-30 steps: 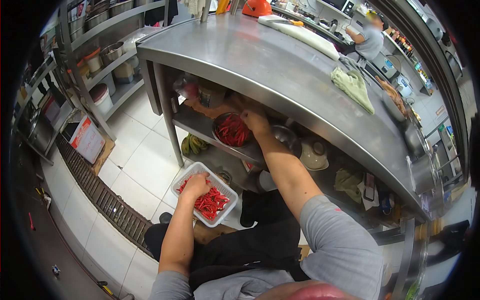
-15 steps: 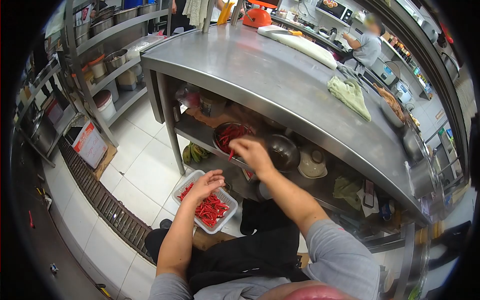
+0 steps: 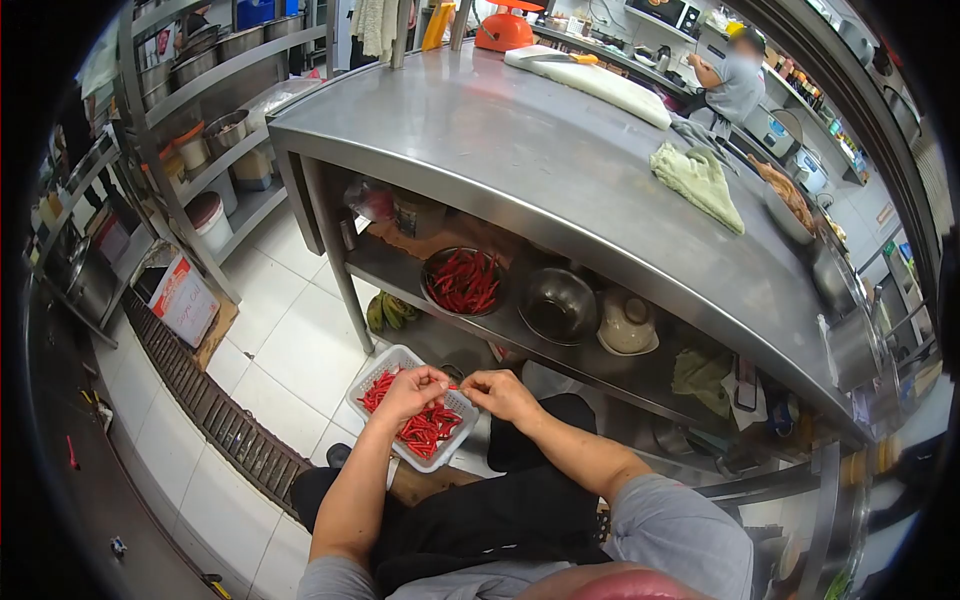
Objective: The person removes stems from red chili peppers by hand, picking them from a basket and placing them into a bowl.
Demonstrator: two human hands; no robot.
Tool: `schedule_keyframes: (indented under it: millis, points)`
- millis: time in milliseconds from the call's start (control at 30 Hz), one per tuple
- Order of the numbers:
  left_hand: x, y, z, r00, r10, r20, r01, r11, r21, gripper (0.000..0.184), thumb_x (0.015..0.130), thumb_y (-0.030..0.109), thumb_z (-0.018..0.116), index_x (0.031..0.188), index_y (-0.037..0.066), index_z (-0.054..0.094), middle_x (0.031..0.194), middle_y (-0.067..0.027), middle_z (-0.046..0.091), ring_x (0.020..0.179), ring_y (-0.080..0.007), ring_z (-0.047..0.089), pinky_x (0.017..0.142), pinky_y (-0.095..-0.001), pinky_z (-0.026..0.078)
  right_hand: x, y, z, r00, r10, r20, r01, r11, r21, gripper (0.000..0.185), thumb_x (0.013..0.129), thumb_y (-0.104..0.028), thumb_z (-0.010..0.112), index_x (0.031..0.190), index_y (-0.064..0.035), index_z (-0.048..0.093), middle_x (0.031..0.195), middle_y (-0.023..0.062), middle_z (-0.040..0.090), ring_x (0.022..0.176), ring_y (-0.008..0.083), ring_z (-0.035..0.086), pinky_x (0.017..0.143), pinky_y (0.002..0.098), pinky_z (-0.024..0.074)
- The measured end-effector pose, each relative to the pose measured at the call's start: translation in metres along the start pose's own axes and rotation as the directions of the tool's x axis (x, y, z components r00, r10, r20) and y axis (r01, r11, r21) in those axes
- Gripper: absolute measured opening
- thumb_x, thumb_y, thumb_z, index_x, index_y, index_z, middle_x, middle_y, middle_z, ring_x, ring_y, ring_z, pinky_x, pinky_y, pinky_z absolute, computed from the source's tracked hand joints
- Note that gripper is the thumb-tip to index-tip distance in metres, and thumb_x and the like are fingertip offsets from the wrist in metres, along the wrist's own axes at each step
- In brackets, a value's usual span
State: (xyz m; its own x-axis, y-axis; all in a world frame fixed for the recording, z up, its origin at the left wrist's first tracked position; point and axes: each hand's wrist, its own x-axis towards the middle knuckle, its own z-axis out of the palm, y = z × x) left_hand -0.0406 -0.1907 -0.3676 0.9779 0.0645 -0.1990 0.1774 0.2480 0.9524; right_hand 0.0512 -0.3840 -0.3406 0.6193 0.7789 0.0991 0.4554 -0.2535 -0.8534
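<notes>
A white plastic basket (image 3: 459,441) of small red chilies (image 3: 427,431) sits at my lap. Over its far side, my left hand (image 3: 412,393) is closed, fingertips pinched around a red chili (image 3: 452,386) that is mostly covered. My right hand (image 3: 505,397) is also closed, thumb and fingers pinched at the chili's other end beside the basket's right edge. Its fingertips almost meet those of the left. On the shelf under the steel table stands a metal bowl (image 3: 428,292) heaped with longer red chilies (image 3: 467,281).
Above the shelf, the steel table (image 3: 440,130) carries a white cutting board (image 3: 590,88) with a knife and a green cloth (image 3: 697,186). An empty metal bowl (image 3: 558,308) and lidded pot (image 3: 627,325) share the shelf. Green bananas (image 3: 391,311) lie below. Another person (image 3: 735,85) stands far back.
My right hand has come down from the chili bowl with a red chili to meet my left hand. The left hand's fingers have gone from spread to pinched.
</notes>
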Motion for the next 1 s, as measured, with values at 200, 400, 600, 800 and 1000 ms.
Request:
schedule_keyframes:
  millis: [200,400,600,800,1000]
  points:
    - [0.002,-0.010,0.004,1.000,-0.009,0.010,0.009,1.000,-0.004,0.015,0.087,0.011,0.066,0.098,0.001,0.062,0.077,-0.0044,0.064,0.069,-0.0101,0.061,0.062,-0.0227,0.048,-0.004,0.019,0.014,0.987,0.143,0.066,-0.146,0.989,0.035,0.016,0.084,-0.013,0.061,0.093,-0.0013,0.066,0.069,0.0126,0.065,0.058,0.0182,0.063,0.056,0.0323,0.0482]
    - [0.003,-0.002,0.005,1.000,-0.016,0.002,0.016,0.950,-0.310,0.012,0.088,0.010,0.064,0.097,0.003,0.061,0.080,-0.0053,0.064,0.071,-0.0132,0.062,0.063,-0.0240,0.048,-0.002,0.010,0.014,0.999,0.039,-0.023,-0.037,0.997,0.064,0.016,0.088,-0.012,0.060,0.095,0.0016,0.066,0.073,0.0084,0.065,0.057,0.0135,0.062,0.053,0.0286,0.0492]
    - [0.013,-0.009,-0.001,0.997,-0.056,0.049,0.071,0.906,-0.417,0.013,0.092,0.013,0.058,0.099,0.003,0.060,0.081,-0.0067,0.064,0.071,-0.0147,0.062,0.060,-0.0241,0.046,-0.002,0.007,0.011,0.951,-0.273,-0.146,0.243,0.950,-0.196,0.013,0.085,-0.011,0.063,0.093,-0.0008,0.067,0.078,0.0123,0.065,0.062,0.0248,0.064,0.057,0.0335,0.0500]
    - [0.017,-0.008,0.000,0.984,-0.162,0.074,0.176,0.945,-0.274,0.014,0.093,0.016,0.057,0.097,0.003,0.061,0.078,-0.0035,0.063,0.069,-0.0108,0.062,0.058,-0.0221,0.046,-0.006,0.019,0.009,0.931,-0.351,-0.100,0.316,0.913,-0.258,0.015,0.082,-0.009,0.065,0.095,-0.0025,0.067,0.081,0.0126,0.066,0.072,0.0321,0.064,0.063,0.0373,0.0512]
    - [0.022,-0.017,0.002,0.999,-0.017,-0.048,0.025,0.985,0.168,0.014,0.089,0.011,0.062,0.099,0.002,0.062,0.078,-0.0031,0.063,0.069,-0.0080,0.059,0.061,-0.0227,0.046,-0.005,0.036,0.019,0.960,-0.277,-0.033,0.261,0.932,-0.253,0.014,0.086,-0.009,0.061,0.096,-0.0018,0.066,0.076,0.0099,0.066,0.061,0.0246,0.064,0.056,0.0327,0.0505]
